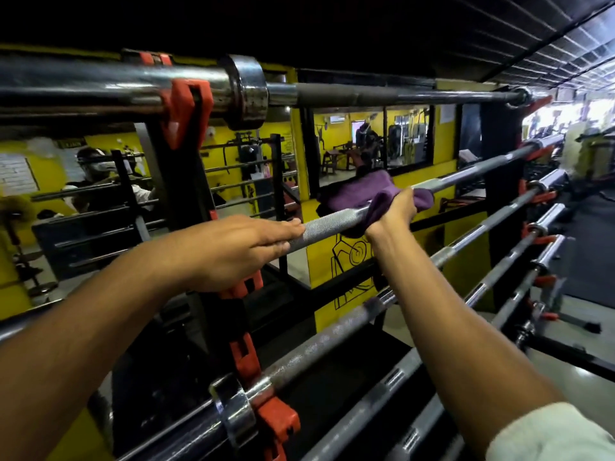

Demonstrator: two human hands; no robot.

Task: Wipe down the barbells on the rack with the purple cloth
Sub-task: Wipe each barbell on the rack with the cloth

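Observation:
A silver barbell (332,221) with a knurled shaft lies across the rack at chest height. My left hand (239,247) grips its shaft near the left rack post. Further right along the same bar, my right hand (396,212) holds the purple cloth (352,191), which is wrapped around the shaft. Part of the cloth bunches up behind the bar. Another barbell (382,94) rests on the top hooks above, and several more barbells (332,344) lie on lower hooks below my arms.
The black rack post with orange hooks (246,354) stands below my left hand. A mirror (83,181) behind the rack reflects the gym and a person. A yellow wall panel (349,261) is behind the bars. Gym floor (585,247) stretches to the right.

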